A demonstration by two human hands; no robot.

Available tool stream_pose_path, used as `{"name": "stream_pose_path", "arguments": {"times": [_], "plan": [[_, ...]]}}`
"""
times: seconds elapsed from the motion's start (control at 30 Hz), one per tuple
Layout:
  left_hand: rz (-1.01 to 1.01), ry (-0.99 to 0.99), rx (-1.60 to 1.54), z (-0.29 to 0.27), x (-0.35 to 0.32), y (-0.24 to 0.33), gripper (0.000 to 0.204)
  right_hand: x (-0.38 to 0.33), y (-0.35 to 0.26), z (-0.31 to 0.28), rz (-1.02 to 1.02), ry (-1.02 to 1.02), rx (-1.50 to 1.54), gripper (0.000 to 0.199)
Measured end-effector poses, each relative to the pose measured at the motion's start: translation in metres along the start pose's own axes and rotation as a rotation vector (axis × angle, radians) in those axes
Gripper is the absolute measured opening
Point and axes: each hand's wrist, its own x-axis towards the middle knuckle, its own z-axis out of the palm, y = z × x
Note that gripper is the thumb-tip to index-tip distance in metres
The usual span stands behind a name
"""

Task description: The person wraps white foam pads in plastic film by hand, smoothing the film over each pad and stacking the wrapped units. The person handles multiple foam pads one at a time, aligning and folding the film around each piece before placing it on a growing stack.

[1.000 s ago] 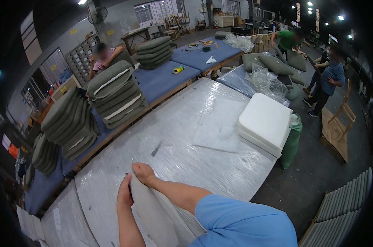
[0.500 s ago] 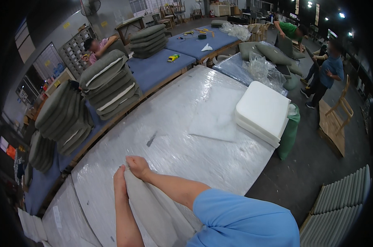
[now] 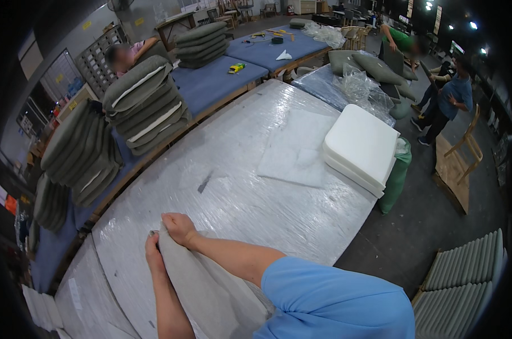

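A light grey fabric cushion cover (image 3: 202,282) hangs between my forearms and runs back toward my body. My right hand (image 3: 179,228) is closed in a fist round its far corner. Right beside it, my left hand (image 3: 153,246) pinches the cover's left edge, its fingers partly hidden behind the cloth. Both hands are above the plastic-wrapped table (image 3: 239,209). Farther right on that table lies a thin white batting sheet (image 3: 293,155), next to a stack of white foam pads (image 3: 360,138).
Stacks of dark grey-green cushions (image 3: 146,107) line the blue padded table (image 3: 196,90) at left. A green sack (image 3: 397,175) stands by the foam. A wooden chair (image 3: 466,147) and co-workers are at far right; striped pads (image 3: 465,288) stand at lower right.
Both my hands have shifted slightly left with the cover, which spreads wider between my arms. The co-worker at far left has moved a little.
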Motion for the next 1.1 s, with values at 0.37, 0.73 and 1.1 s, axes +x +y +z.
{"name": "stream_pose_path", "arguments": {"times": [0.37,0.73,1.1], "plan": [[0.034,0.021,0.394,0.016,0.007,0.013,0.019,0.003,0.002,-0.008,0.035,0.004,-0.009,0.046],[0.002,0.047,0.414,0.024,0.007,0.016,0.019,0.006,0.007,-0.008,0.012,0.012,-0.017,0.047],[-0.005,0.061,0.391,0.028,0.005,0.017,0.018,0.006,0.006,-0.009,0.008,0.001,0.009,0.047]]}}
